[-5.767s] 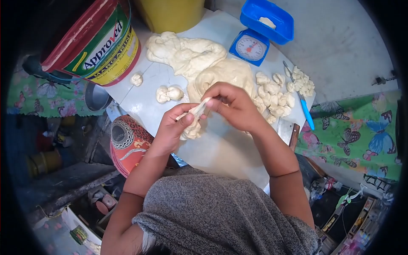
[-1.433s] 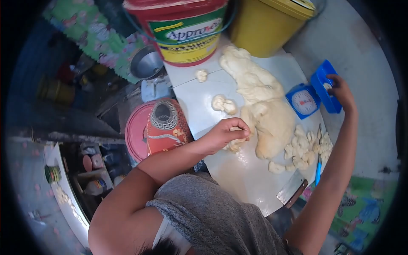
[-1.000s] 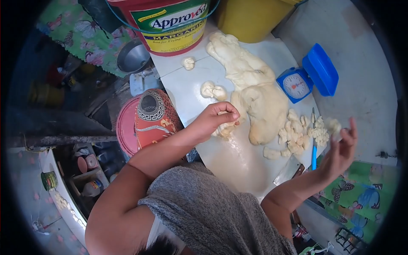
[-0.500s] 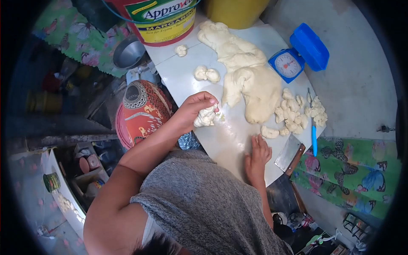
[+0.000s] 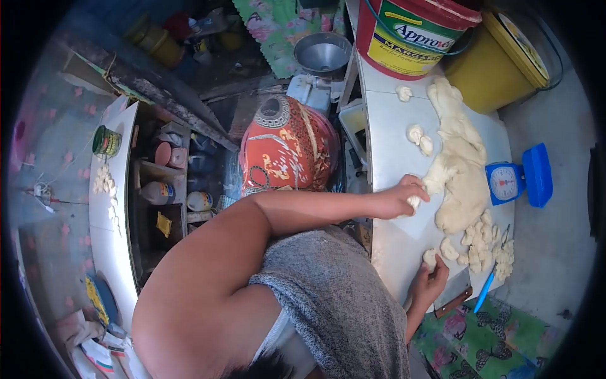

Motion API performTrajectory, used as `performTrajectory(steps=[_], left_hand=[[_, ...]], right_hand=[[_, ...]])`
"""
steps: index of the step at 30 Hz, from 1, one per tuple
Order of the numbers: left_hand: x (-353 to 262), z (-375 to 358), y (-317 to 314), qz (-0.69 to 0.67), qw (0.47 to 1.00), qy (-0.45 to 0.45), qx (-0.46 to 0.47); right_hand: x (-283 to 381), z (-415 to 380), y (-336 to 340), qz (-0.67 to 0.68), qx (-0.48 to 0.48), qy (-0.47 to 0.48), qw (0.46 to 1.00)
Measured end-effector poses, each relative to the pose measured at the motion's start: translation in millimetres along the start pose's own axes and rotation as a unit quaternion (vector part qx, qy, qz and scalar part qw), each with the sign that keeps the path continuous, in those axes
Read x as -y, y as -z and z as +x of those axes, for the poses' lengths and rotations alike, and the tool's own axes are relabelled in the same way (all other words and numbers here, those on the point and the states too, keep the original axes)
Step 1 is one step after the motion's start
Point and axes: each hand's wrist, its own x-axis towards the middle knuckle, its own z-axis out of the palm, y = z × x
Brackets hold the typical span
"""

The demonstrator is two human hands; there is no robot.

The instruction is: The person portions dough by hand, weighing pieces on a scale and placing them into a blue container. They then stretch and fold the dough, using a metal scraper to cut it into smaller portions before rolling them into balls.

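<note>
My left hand (image 5: pixel 402 198) is closed around a lump of pale dough (image 5: pixel 413 203), mostly hidden by the fingers, beside the large dough mass (image 5: pixel 464 189). Lower on the white table (image 5: pixel 394 249), my right hand (image 5: pixel 430 285) has thumb and fingers closed on a small dough piece (image 5: pixel 430 258). Just beyond it lies another cut piece (image 5: pixel 449 249), with a heap of dough pieces (image 5: pixel 478 241) to the right. Next to my right hand rests a broad blade with a wooden handle (image 5: pixel 453 303).
A blue kitchen scale (image 5: pixel 505 182) stands right of the dough mass. A blue-handled tool (image 5: pixel 485 292) lies near the heap. At the far end are a red margarine bucket (image 5: pixel 410 44) and a yellow bucket (image 5: pixel 499 66). Two dough balls (image 5: pixel 420 139) sit left of the mass.
My view has swung left, so the table appears farther right. My right hand, earlier spread on the table, now grips a small dough piece. My left hand still holds its lump.
</note>
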Motion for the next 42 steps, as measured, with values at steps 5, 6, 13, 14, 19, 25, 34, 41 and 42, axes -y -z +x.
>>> performTrajectory(steps=[5, 6, 13, 14, 19, 25, 34, 41, 42], left_hand=[[8, -11, -17, 0.46, 0.861, -0.147, 0.16], [-11, -19, -19, 0.514, 0.828, -0.12, 0.187], [-30, -25, -11, 0.534, 0.815, -0.086, 0.209], [-28, -22, -9, 0.534, 0.812, -0.09, 0.219], [-34, -10, -1, 0.256, 0.953, -0.067, 0.148], [-28, -14, 8, 0.267, 0.957, -0.093, 0.064], [-52, -51, 29, 0.242, 0.97, -0.01, 0.015], [-47, -70, 36, 0.229, 0.973, -0.011, 0.006], [-48, -72, 38, 0.231, 0.973, -0.011, 0.0]], right_hand=[[3, 8, 34, 0.441, -0.176, -0.037, 0.879], [8, 11, 43, 0.431, -0.196, -0.042, 0.88], [7, 16, 71, 0.514, -0.178, 0.01, 0.839], [3, 14, 72, 0.48, -0.212, 0.015, 0.851], [-21, 6, 72, 0.496, -0.24, 0.055, 0.833], [7, 17, 70, 0.471, -0.275, 0.028, 0.838], [-18, 35, 61, 0.57, -0.168, -0.05, 0.803], [-12, 39, 51, 0.562, -0.215, -0.034, 0.798], [-11, 38, 50, 0.513, -0.232, -0.014, 0.826]])
